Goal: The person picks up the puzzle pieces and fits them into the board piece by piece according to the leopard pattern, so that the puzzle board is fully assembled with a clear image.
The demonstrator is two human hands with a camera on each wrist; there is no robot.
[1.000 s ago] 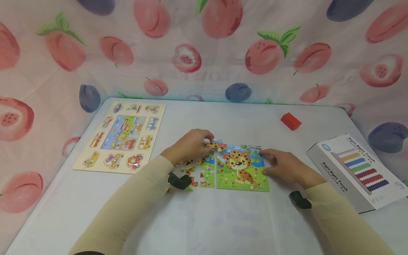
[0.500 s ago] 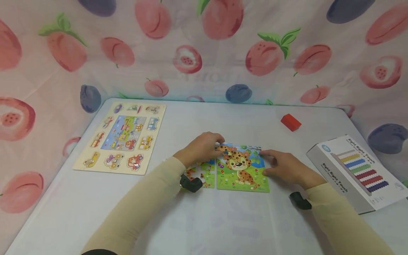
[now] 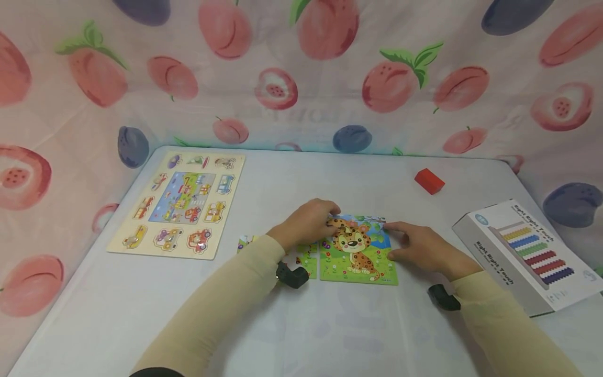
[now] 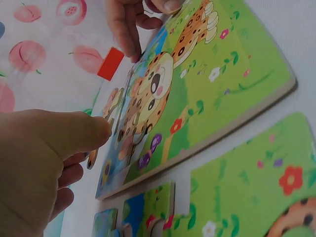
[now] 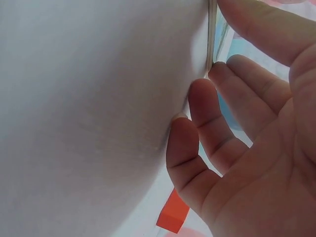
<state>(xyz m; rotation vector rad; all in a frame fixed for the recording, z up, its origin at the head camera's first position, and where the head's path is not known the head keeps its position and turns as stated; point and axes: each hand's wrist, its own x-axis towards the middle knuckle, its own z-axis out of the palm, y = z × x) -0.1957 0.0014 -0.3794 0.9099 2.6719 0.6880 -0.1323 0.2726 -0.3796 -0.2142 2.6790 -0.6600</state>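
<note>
A square leopard picture puzzle board (image 3: pixel 360 264) lies on the white table. My left hand (image 3: pixel 303 225) pinches a spotted jigsaw piece (image 4: pixel 113 106) between thumb and fingers, tilted over the board's far left corner. Its seating against the board is not clear. My right hand (image 3: pixel 426 246) rests at the board's right edge, thumb and forefinger touching it, other fingers loosely bent in the right wrist view. Left of the board are loose jigsaw pieces (image 3: pixel 308 260) with leopard and grass print, partly hidden by my left hand and wrist.
A wooden vehicle puzzle board (image 3: pixel 162 241) lies at the back left. A red block (image 3: pixel 429 181) sits at the back right. A white and grey toy box (image 3: pixel 529 254) stands at the right. Fruit-printed cloth (image 3: pixel 311 120) backs the table.
My left hand has moved right with the spotted jigsaw piece, from over the loose pieces to the board's far left corner. My right hand has stayed at the board's right edge.
</note>
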